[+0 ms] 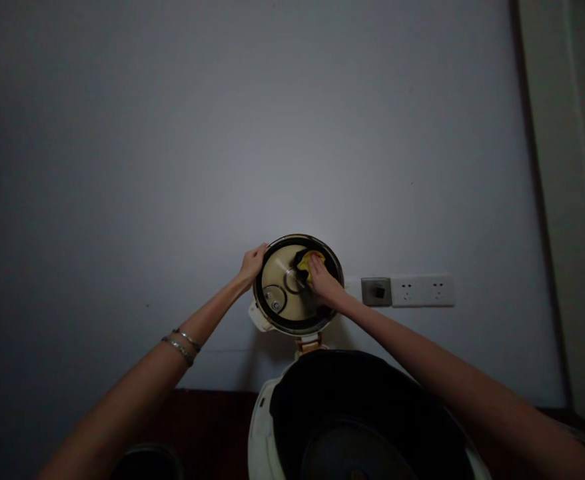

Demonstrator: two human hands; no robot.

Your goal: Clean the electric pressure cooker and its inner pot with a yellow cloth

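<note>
A white electric cooker stands open in front of me, its dark inner pot point(362, 413) at the bottom of the view. Its round lid point(280, 287) is raised upright against the wall, metal underside facing me. My left hand point(252, 263) grips the lid's upper left rim, fingers curled over the edge. My right hand point(322, 280) presses a yellow cloth point(310, 261) against the upper right of the lid's inner plate, fingers closed on it. Two bracelets point(182, 343) sit on my left forearm.
A plain grey wall fills most of the view. A white double socket point(422, 291) and a dark switch plate point(376, 291) are mounted right of the lid. A dark round object point(147, 463) sits at the bottom left on a dark wooden surface point(212, 427). A door frame point(567, 200) runs down the right.
</note>
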